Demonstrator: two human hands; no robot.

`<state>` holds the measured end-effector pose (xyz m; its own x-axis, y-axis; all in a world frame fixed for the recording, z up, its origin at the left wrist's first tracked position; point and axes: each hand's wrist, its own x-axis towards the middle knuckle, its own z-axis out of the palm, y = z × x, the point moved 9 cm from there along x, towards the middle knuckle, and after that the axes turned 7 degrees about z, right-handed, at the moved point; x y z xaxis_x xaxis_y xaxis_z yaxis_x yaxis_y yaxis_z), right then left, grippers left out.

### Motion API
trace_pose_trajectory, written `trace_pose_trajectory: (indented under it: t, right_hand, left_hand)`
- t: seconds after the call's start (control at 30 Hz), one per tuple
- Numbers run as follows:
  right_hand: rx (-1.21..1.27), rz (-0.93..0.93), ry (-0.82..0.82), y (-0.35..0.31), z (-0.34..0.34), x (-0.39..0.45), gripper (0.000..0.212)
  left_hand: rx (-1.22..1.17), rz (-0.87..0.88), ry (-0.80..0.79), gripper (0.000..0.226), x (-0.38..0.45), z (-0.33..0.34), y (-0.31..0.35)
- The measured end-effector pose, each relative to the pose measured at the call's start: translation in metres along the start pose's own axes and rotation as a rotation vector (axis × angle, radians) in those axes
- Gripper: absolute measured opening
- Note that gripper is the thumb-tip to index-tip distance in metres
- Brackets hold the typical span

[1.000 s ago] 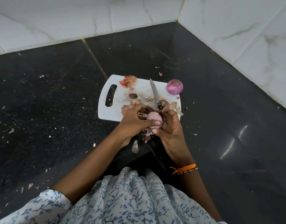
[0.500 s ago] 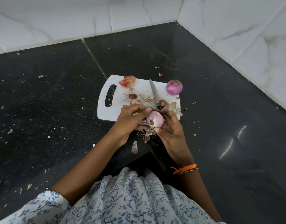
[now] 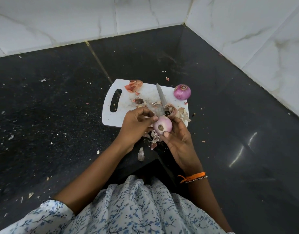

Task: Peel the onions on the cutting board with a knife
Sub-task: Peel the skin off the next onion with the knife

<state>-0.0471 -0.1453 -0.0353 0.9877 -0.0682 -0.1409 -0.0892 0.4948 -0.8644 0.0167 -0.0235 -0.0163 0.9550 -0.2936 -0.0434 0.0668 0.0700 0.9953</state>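
Two hands on pale onion [image 3: 162,125] over cutting board [image 3: 111,118].
Right hand [image 3: 178,141] grips it; left hand [image 3: 137,125] pinches, probably skin; knife [image 3: 161,97] lies loose.

Garment: you wear a white fabric [image 3: 128,211] printed all over with small blue sprigs and flowers; it gathers into soft folds at the front.
Left sleeve: your left sleeve [image 3: 49,215] is of the same print and ends above the elbow, leaving your forearm bare.
Right wrist: you wear an orange thread band [image 3: 193,176], its knotted end sticking out to one side, and just beside it a thin dark bracelet [image 3: 198,179] with small pale beads.
Hands: your left hand [image 3: 134,126] and right hand [image 3: 177,141] are bare, with short nails.
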Motion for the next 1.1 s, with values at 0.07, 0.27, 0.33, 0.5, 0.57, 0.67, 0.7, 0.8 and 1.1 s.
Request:
trace_pose_trajectory:
  t: [0.07,0.27,0.33,0.5,0.57,0.67,0.7,0.8,1.1]
  right_hand:
    - [0.061,0.008,-0.009,-0.001,-0.001,-0.001,0.042]
    - [-0.011,-0.05,-0.025,-0.004,0.002,0.0,0.046]
    - [-0.062,-0.087,-0.019,-0.007,0.002,0.001,0.05]
    - [-0.141,-0.133,-0.025,-0.011,0.002,0.0,0.054]
    - [-0.166,-0.124,-0.029,-0.01,0.004,0.0,0.052]
    - [-0.196,-0.109,-0.028,-0.008,0.004,0.0,0.051]
    - [-0.201,-0.104,-0.028,-0.007,0.003,0.0,0.051]
    - [-0.213,-0.102,-0.032,-0.007,0.002,0.001,0.051]
    - [-0.233,-0.083,-0.012,-0.003,-0.002,0.0,0.042]
  left_hand:
    - [-0.055,-0.036,0.011,0.005,0.0,-0.002,-0.002]
    - [-0.013,-0.079,-0.03,0.02,-0.001,-0.001,-0.006]
    - [-0.02,-0.116,-0.061,0.008,-0.002,0.001,-0.008]
    - [0.085,-0.158,-0.139,0.036,-0.007,0.009,-0.01]
    - [0.08,-0.144,-0.097,0.038,-0.006,0.007,-0.009]
    - [0.037,-0.143,-0.072,0.031,-0.006,0.005,-0.009]
    - [0.03,-0.149,-0.072,0.027,-0.005,0.005,-0.009]
    - [-0.012,-0.154,-0.069,0.017,-0.004,0.005,-0.01]
    - [-0.04,-0.174,-0.06,0.009,-0.001,0.005,-0.014]
